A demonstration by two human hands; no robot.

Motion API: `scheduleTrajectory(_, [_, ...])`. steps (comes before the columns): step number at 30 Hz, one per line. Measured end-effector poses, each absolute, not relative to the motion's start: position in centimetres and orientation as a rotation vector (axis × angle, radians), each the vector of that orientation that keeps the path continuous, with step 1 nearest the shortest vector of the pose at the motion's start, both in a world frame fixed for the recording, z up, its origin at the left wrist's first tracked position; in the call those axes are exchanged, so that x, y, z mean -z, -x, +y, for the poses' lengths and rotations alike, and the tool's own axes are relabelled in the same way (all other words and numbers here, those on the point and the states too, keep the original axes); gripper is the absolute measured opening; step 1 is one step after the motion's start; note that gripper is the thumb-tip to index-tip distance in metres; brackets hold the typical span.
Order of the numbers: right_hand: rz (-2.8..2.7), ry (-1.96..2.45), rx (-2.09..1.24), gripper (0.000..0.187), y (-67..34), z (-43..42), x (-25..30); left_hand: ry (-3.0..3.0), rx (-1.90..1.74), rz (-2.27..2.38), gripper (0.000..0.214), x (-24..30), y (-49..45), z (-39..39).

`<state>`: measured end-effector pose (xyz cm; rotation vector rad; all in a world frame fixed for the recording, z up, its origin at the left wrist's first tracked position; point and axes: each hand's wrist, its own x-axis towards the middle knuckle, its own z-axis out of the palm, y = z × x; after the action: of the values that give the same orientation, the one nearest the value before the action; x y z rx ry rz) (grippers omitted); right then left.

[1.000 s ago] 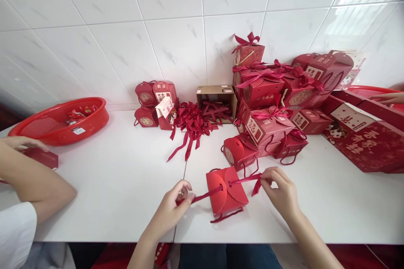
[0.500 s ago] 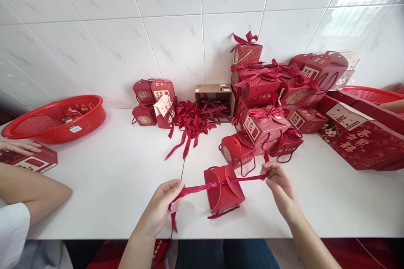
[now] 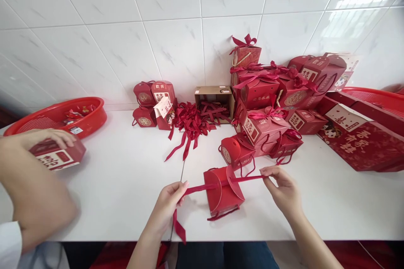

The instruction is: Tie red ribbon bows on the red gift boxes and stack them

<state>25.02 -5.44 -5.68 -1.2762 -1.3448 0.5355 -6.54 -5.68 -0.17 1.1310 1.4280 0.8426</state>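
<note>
A small red gift box with rounded flaps stands on the white table in front of me. A dark red ribbon runs through its top, stretched taut to both sides. My left hand pinches the ribbon's left part, and the loose end hangs down over the table edge. My right hand pinches the ribbon's right end at the same height.
Behind the box lie a heap of loose ribbons, a brown carton and stacks of finished red boxes. A red basket sits at the left. Another person's hand there holds a flat red box.
The ribbon has been drawn further through the box top, leaving a longer tail below my left hand. The other person at the left lifted their flat red box and moved it rightward.
</note>
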Motion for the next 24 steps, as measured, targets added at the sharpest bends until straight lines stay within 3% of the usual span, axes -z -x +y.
scheduleTrajectory(7, [-1.325, 1.411, -0.564, 0.010, -23.8, -5.4, 7.4, -1.401, -0.784, 1.703, 0.048, 3.4, 7.0, -5.7])
scheduleTrajectory(12, [-1.350, 1.422, -0.646, 0.015, -23.5, -5.2, 8.2, -1.611, -1.047, 1.815, 0.027, 4.2, 6.8, -5.9])
scheduleTrajectory(16, [-1.286, 1.372, -0.791, 0.043, -25.1, -5.7, 8.6, -1.676, -1.396, 1.832, 0.012, 3.0, 7.4, -7.8])
scheduleTrajectory(19, [-1.080, 1.470, -0.750, 0.049, -26.4, -6.8, 8.5, -1.700, -1.109, 1.558, 0.012, 2.4, 7.3, -10.0])
scheduleTrajectory(21, [-1.023, 1.536, -0.716, 0.036, -26.5, -7.7, 7.9, -1.775, -0.870, 1.420, 0.018, 2.6, 6.6, -11.1])
scheduleTrajectory(24, [-1.233, 1.470, -0.958, 0.026, -24.6, -8.8, 6.4, -1.870, -0.721, 1.488, 0.029, 3.6, 5.1, -11.3])
